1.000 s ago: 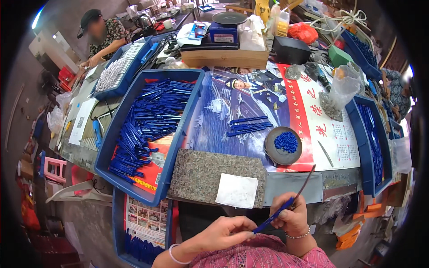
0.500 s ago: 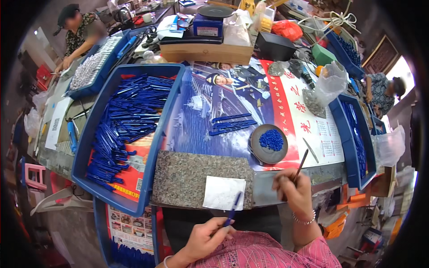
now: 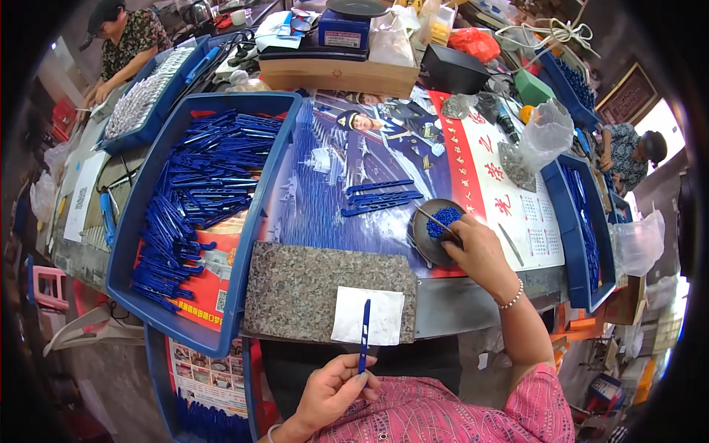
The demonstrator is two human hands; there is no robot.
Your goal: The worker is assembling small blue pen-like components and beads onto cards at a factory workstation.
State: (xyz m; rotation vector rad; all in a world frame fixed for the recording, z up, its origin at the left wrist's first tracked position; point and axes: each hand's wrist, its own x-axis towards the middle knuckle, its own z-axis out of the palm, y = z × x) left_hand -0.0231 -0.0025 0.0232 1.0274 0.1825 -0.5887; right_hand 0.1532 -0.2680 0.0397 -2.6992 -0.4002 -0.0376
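My left hand (image 3: pixel 338 391) is closed round the lower end of a slim blue slotted plastic stick (image 3: pixel 365 328), which points up over a square of white paper (image 3: pixel 347 314). Between the fingers of my right hand (image 3: pixel 476 249) is a thin pair of tweezers (image 3: pixel 446 228), whose tip reaches into a round dark dish (image 3: pixel 430 255). Small blue beads (image 3: pixel 437 221) lie heaped in that dish; whether the tip grips one is too small to tell. Several more blue sticks (image 3: pixel 380 203) lie in a row left of the dish.
A large blue tray (image 3: pixel 247 273) piled with blue sticks stands at left, a narrower blue tray (image 3: pixel 600 277) at right. Under the paper lies a granite slab (image 3: pixel 288 295). A wooden box (image 3: pixel 340 77) stands at the back. Two people work beyond: one person (image 3: pixel 133 44) far left, another (image 3: pixel 631 151) far right.
My right hand has moved up and left from the table's front edge to the dish, bringing the tweezers into the beads. The stick in my left hand has turned more upright.
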